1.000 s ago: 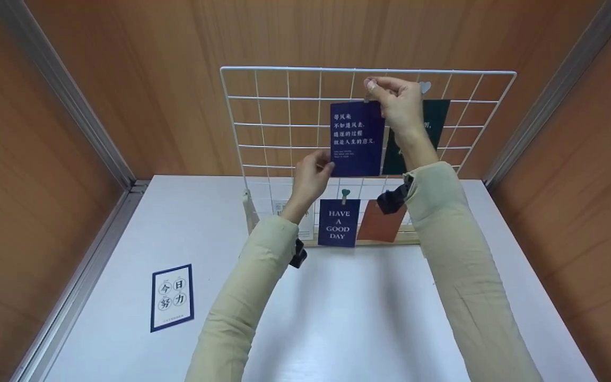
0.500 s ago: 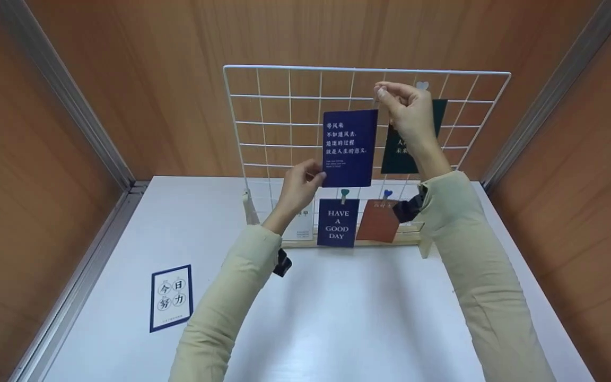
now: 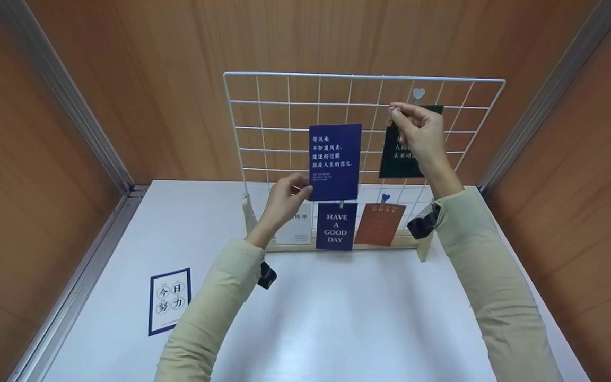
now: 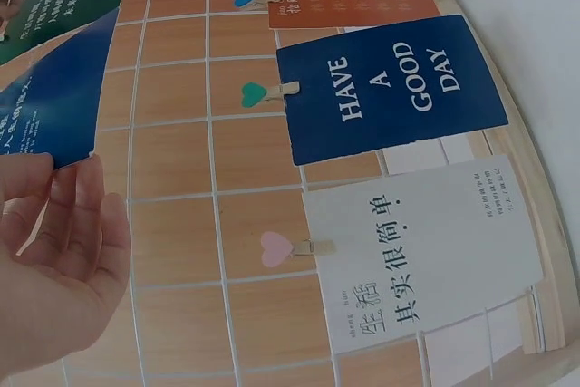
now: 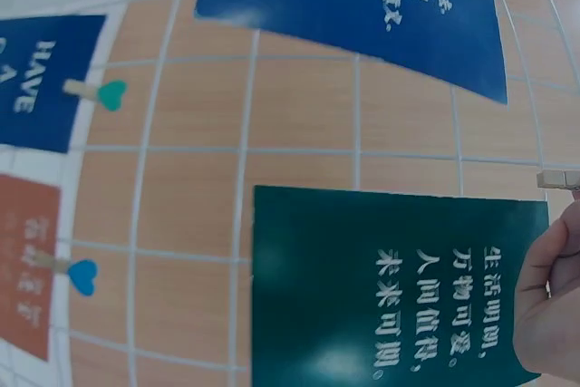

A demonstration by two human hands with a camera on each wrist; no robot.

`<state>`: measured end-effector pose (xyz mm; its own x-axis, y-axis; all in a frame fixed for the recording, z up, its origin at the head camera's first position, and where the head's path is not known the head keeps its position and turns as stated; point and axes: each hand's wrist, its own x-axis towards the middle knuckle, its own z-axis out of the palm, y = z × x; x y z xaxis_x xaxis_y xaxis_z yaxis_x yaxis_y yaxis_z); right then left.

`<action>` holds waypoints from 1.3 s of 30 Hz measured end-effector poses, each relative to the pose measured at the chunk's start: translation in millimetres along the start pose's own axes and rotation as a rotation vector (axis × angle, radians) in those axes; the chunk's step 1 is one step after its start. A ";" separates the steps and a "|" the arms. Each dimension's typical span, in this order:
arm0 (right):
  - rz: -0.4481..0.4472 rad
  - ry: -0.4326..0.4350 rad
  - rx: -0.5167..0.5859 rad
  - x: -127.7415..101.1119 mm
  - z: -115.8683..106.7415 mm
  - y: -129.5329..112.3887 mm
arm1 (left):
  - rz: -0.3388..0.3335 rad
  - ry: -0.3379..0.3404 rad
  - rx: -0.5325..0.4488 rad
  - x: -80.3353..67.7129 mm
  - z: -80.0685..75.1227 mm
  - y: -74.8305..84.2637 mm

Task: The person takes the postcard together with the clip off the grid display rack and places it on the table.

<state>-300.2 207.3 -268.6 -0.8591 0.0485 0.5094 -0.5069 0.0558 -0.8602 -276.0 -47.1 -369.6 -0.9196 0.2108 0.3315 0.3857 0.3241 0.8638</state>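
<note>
In the head view my left hand (image 3: 286,200) pinches a dark blue card (image 3: 335,162) with white lettering by its lower left edge. The card is upright in front of the white wire grid (image 3: 271,127). My right hand (image 3: 425,132) is raised at the upper right, in front of a dark green card (image 3: 398,154). Thumb and fingertips there pinch a small wooden clip (image 5: 555,179), partly out of the right wrist view. The clip is apart from the blue card. A white heart clip (image 3: 418,94) is at the top of the green card.
Low on the grid hang a white card (image 3: 295,228), a blue "HAVE A GOOD DAY" card (image 3: 336,228) and an orange card (image 3: 381,225), each with a heart clip. A blue-bordered card (image 3: 167,300) lies on the white table (image 3: 337,318) at left, partly behind my left sleeve.
The blue card has come down and left with my left hand, away from the right hand and its clip. My right hand has moved right and lower.
</note>
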 end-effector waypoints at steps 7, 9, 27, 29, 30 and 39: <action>-0.026 -0.003 -0.006 -5.4 -7.2 7.0 | -0.021 -0.013 0.000 -3.5 -5.8 -4.4; -0.040 -0.010 -0.002 -6.4 -8.4 8.5 | -0.028 -0.019 -0.012 -4.8 -7.6 -5.7; -0.003 -0.049 -0.029 -31.7 -27.6 26.8 | -0.079 -0.020 -0.086 -31.6 -25.1 -13.9; 0.008 -0.052 -0.035 -35.3 -29.6 29.4 | -0.084 -0.024 -0.091 -37.7 -27.8 -8.0; 0.016 -0.055 -0.032 -38.2 -29.7 27.8 | -0.086 -0.030 -0.098 -40.5 -29.3 -5.7; 0.035 -0.068 -0.122 -59.6 -36.1 19.2 | -0.110 -0.008 -0.084 -47.0 -32.7 -44.2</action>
<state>-256.3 241.4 -314.6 -0.8808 -0.0146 0.4732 -0.4681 0.1765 -0.8659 -252.3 -101.6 -410.9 -0.9552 0.1854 0.2305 0.2748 0.2678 0.9235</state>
